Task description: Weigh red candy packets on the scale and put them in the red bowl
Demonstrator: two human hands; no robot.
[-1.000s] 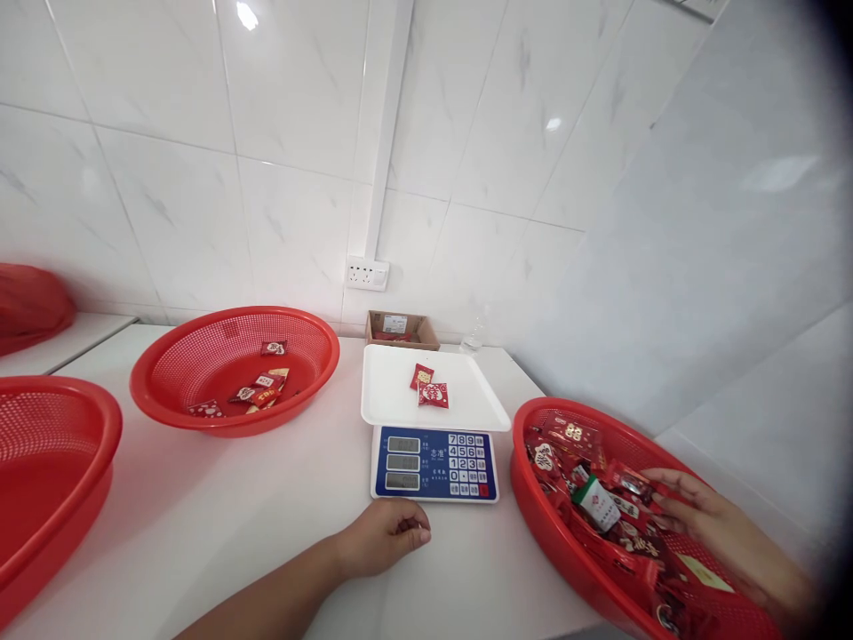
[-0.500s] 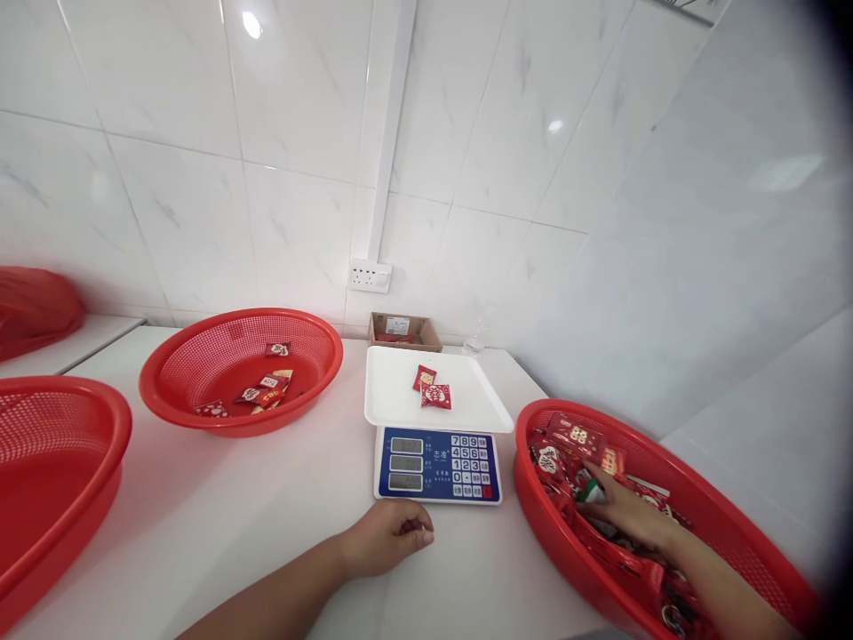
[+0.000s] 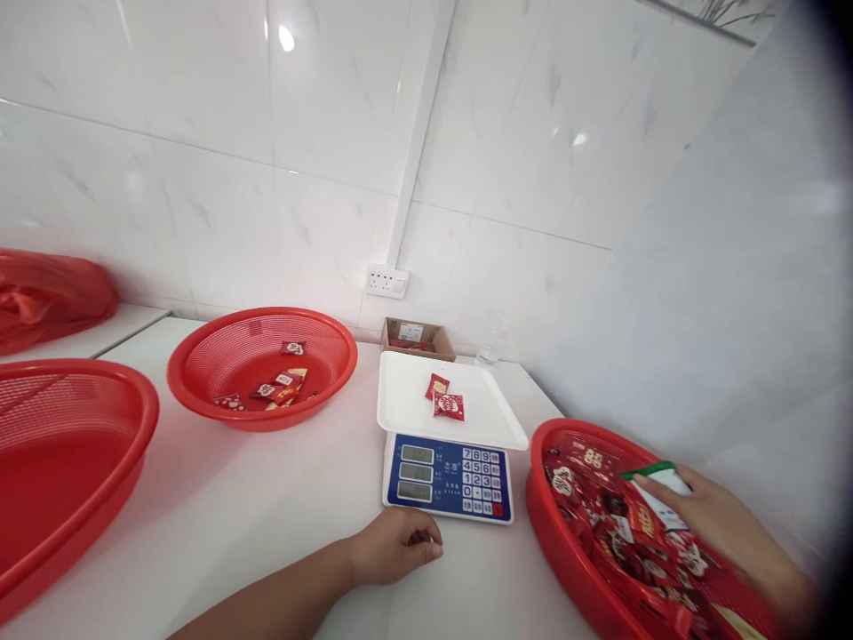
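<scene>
My left hand (image 3: 398,544) rests on the table just in front of the digital scale (image 3: 448,477), its fingers loosely curled in and nothing seen in them. Over the red basket on the right (image 3: 556,516), my right hand (image 3: 716,516) grips a white packet with a green edge (image 3: 657,492) between thumb and fingers. That basket is heaped with red snack packets (image 3: 617,507). On the scale's white pan (image 3: 406,391) lie two small red packets, one (image 3: 449,406) overlapping the other (image 3: 437,385).
A round red basket (image 3: 200,342) at the left holds several small packets (image 3: 283,388). Another red basket (image 3: 143,418) stands nearer, at the left edge. Behind the scale are a cardboard box (image 3: 440,342) and a clear plastic bottle (image 3: 490,348). Tiled wall (image 3: 320,204) bounds the table's back.
My right hand has come up from among the red packets toward the basket's far right side, with the white and green packet in it. My left hand stays in place; the view has shifted slightly.
</scene>
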